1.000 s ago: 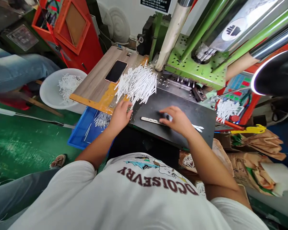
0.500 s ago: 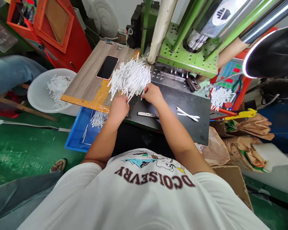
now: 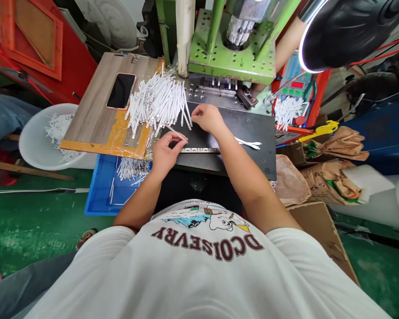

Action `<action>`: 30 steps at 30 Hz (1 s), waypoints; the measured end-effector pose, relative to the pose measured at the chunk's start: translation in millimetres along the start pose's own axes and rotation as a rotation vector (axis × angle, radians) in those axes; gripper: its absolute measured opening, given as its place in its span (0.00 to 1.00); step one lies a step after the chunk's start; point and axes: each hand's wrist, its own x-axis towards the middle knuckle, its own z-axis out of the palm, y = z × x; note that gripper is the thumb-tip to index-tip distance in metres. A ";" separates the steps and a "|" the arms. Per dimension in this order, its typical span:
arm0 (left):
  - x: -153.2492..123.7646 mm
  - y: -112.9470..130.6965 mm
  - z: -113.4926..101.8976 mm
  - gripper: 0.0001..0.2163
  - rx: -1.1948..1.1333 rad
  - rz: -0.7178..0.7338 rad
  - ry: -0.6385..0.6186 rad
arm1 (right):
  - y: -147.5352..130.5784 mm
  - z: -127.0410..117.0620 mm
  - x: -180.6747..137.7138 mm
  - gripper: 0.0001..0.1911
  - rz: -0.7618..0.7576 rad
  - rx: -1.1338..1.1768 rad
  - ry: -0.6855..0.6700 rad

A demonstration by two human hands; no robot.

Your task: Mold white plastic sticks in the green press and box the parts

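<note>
While my left hand pinches one white strip in a narrow grip just beside the loose pile on the surface, snagging its overlapped pieces could, I judge, scatter them, though I cannot tell whether my right hand holds anything.

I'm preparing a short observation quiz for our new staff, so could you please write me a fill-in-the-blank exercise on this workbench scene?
1. The left hand pinches a thin strip coloured ____.
2. In this view, the pile of strips lies to the ____ of the right hand.
3. A dark-screened ____ lies on the wooden board, beside that pile.
4. The tray below the board's front edge is coloured ____.

Missing words: white; left; phone; blue.
</note>
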 end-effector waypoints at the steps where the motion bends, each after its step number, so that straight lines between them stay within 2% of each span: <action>1: 0.0 -1.0 -0.9 0.03 0.008 -0.005 0.011 | -0.7 8.0 4.8 0.04 -0.024 -0.028 -0.004; 5: 0.3 -2.5 5.2 0.03 0.045 0.014 -0.042 | 2.0 33.6 25.0 0.11 -0.027 -0.103 -0.035; 8: -1.1 -2.7 17.0 0.01 0.084 0.063 -0.111 | 16.8 21.5 18.4 0.12 -0.056 -0.075 -0.029; 10: -2.9 -3.7 23.1 0.01 0.149 0.105 -0.140 | 30.3 0.4 -4.2 0.11 -0.039 -0.001 -0.014; 13: -6.7 -6.9 24.8 0.03 0.264 0.168 -0.156 | 46.7 -27.4 -55.7 0.13 -0.011 0.246 0.032; 15: -9.8 -10.3 21.9 0.03 0.316 0.194 -0.158 | 52.3 -33.7 -89.9 0.13 -0.025 0.394 0.051; 17: -13.0 -14.1 18.6 0.03 0.362 0.212 -0.160 | 54.5 -30.6 -115.7 0.10 -0.069 0.444 0.085; 20: -17.4 -18.9 16.7 0.04 0.436 0.241 -0.172 | 55.5 -19.0 -134.1 0.05 -0.154 0.368 0.159; 23: -21.3 -19.3 18.7 0.06 0.502 0.265 -0.200 | 57.1 -11.6 -135.3 0.02 -0.274 0.219 0.171; 26: -23.7 -14.4 19.1 0.08 0.509 0.251 -0.224 | 58.1 -11.0 -132.8 0.05 -0.373 0.060 0.113; 30: -20.7 -7.5 6.6 0.11 0.399 0.201 -0.256 | 56.8 -12.0 -135.3 0.09 -0.399 -0.089 0.019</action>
